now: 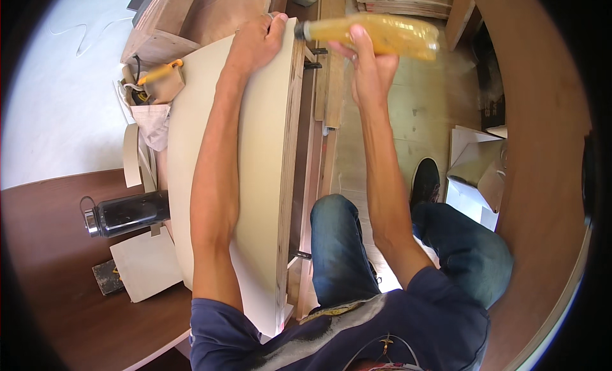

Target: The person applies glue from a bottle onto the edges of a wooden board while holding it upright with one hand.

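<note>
The floor [417,125] is pale, with thin lines across it. On the right, a big brown wooden surface [545,180] runs down the side and looks bent. At the lower left is another brown surface [51,275], dark and smooth. Above that, a big white surface [64,116] looks very bright. Flat boards [401,1] sit in a pile at the top.
</note>
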`<state>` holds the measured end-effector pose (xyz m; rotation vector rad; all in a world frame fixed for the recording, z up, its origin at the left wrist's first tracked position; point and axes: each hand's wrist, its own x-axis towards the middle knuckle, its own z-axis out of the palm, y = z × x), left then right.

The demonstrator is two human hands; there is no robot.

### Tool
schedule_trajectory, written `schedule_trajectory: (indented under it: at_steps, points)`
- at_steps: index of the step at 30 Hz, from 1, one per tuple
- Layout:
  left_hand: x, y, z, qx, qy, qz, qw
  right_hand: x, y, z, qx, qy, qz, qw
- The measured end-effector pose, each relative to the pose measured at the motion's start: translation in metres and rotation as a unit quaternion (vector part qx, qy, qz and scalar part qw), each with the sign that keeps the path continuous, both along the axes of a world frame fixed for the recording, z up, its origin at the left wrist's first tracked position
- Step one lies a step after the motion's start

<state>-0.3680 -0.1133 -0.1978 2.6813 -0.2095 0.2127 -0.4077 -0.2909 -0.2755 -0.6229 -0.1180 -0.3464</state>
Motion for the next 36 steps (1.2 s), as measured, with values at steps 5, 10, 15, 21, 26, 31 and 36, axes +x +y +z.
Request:
schedule_trajectory:
  at_steps: [5, 10, 15, 21, 26, 31, 36]
  points:
    - [-0.008, -0.005, 0.003, 0.005, 0.011, 0.019, 1.0, -0.007, 0.005, -0.013, 0.003, 0.007, -0.01, 1.0]
    - [0.002, -0.001, -0.001, 0.005, -0.008, -0.004, 1.0, 0.014, -0.002, -0.021, -0.023, -0.004, -0.009, 1.0]
    - [-0.001, 0.004, -0.002, 0.011, -0.026, -0.005, 1.0, -0.007, -0.013, -0.038, -0.012, 0.034, 0.057, 0.998]
    - [-0.002, -0.001, 0.0, 0.004, -0.026, -0.022, 0.999, 0.002, -0.018, -0.038, 0.082, 0.034, 0.126, 0.988]
    - [-0.003, 0.0, 0.001, 0.033, -0.016, -0.001, 0.999, 0.001, -0.015, -0.039, 0.092, 0.032, 0.144, 0.985]
    - [0.001, 0.003, -0.001, 0.05, -0.018, -0.014, 0.998, -0.001, -0.014, -0.039, 0.092, 0.034, 0.13, 0.987]
    - [-0.002, -0.005, 0.003, -0.005, -0.039, -0.081, 0.996, -0.019, -0.051, -0.003, -0.131, 0.022, 0.023, 0.991]
